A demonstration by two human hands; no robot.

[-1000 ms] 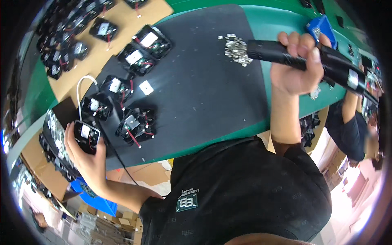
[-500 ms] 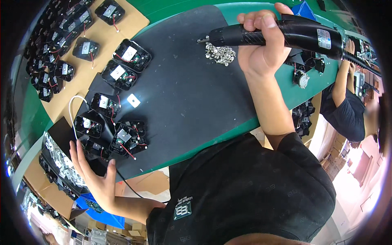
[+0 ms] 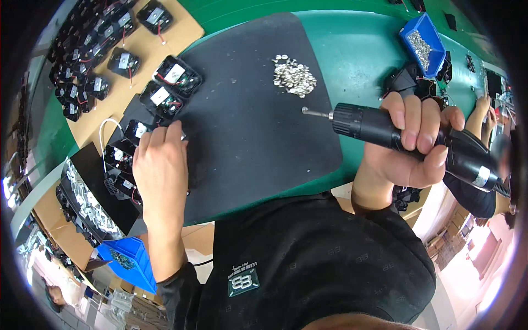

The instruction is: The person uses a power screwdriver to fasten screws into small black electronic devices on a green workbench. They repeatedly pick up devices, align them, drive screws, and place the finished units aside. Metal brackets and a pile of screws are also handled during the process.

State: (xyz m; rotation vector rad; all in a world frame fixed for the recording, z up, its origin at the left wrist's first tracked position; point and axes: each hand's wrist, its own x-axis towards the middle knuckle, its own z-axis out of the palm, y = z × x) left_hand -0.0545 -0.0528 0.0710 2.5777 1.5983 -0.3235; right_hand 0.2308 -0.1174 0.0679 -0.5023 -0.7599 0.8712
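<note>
My right hand (image 3: 412, 132) is wrapped round a black electric screwdriver (image 3: 363, 122), held level with its bit pointing left. A small silvery screw (image 3: 305, 110) sits at the tip of the bit, just below a pile of loose screws (image 3: 295, 76) on the dark mat. My left hand (image 3: 160, 170) reaches over the near-left housings, fingers bent and pinched on a small white metal plate (image 3: 183, 134), of which only a sliver shows. Beyond its fingertips are open black housings (image 3: 160, 99) with white plates and red wires; the hand hides others.
The dark mat (image 3: 247, 148) covers a green table (image 3: 352, 49). Finished-looking housings stand on cardboard (image 3: 181, 27) at far left. A blue bin of screws (image 3: 423, 47) is at far right. A tray of white parts (image 3: 91, 203) lies near left; a co-worker's arm (image 3: 481, 118) shows at right.
My right hand has drawn the screwdriver away from the screw pile, toward me and right. My left hand has moved right from the near-left edge and closed over the white plate.
</note>
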